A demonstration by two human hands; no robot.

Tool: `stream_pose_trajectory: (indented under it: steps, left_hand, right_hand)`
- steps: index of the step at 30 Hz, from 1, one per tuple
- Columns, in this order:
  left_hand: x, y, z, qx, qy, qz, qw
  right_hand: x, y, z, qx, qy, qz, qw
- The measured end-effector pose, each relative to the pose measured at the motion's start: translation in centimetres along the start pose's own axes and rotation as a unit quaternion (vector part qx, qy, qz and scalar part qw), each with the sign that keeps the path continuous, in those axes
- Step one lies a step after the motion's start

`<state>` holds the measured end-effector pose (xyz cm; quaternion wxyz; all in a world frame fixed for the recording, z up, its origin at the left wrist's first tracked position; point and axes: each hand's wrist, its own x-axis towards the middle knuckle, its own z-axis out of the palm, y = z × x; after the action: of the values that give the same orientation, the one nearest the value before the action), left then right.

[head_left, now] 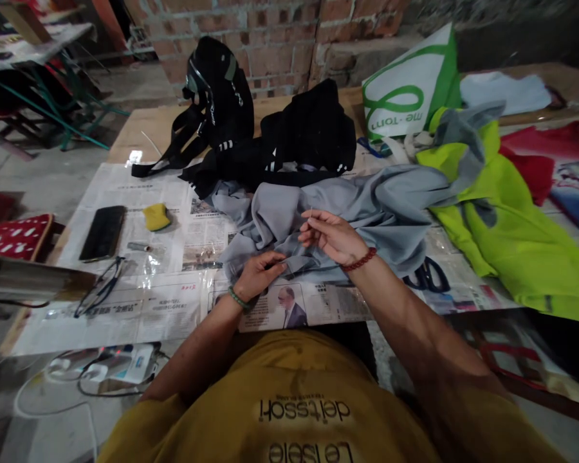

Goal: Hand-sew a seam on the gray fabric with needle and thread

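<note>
A grey cloth garment (pixel 289 212) lies crumpled across the newspaper-covered table in front of me. My left hand (pixel 263 273) pinches the near edge of this fabric between thumb and fingers. Above the cloth, my right hand (pixel 332 238) is raised, its thumb and index finger pressed together; whatever they hold is too fine to make out. Dark blue scissors handles (pixel 429 275) stick out from under the cloth to the right of my right forearm, the blades hidden.
To the left lie a black phone (pixel 103 233), a yellow sponge (pixel 156 217), glasses (pixel 99 286) and a metal cylinder (pixel 33 278). Behind the cloth are a black bag (pixel 219 90), black clothing (pixel 313 128) and a green-white bag (pixel 410 90). A neon-yellow garment (pixel 521 238) spreads at right.
</note>
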<state>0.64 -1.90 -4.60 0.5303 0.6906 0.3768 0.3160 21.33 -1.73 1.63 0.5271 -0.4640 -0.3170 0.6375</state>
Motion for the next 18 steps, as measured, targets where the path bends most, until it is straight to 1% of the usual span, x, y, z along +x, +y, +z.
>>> stream_pose_trajectory:
  steps: [3,9,15,18]
  left_hand:
    - [0.0,0.1,-0.1,0.002,0.000,-0.002,1.000]
    - [0.1,0.2,0.0,0.006,0.002,0.005,1.000]
    - [0.1,0.2,-0.1,0.003,-0.010,-0.002,1.000]
    - [0.1,0.2,-0.1,0.004,-0.012,-0.003,1.000]
  right_hand:
    - [1.0,-1.4,-0.5,0.000,0.021,-0.007,1.000]
    - [2.9,-4.2,-1.7,-0.029,0.054,-0.064,0.996]
    - [4.0,-7.1,-3.0,-0.035,0.107,-0.104,0.988]
    - [4.5,-7.9,-3.9,-0.030,0.139,-0.118,0.983]
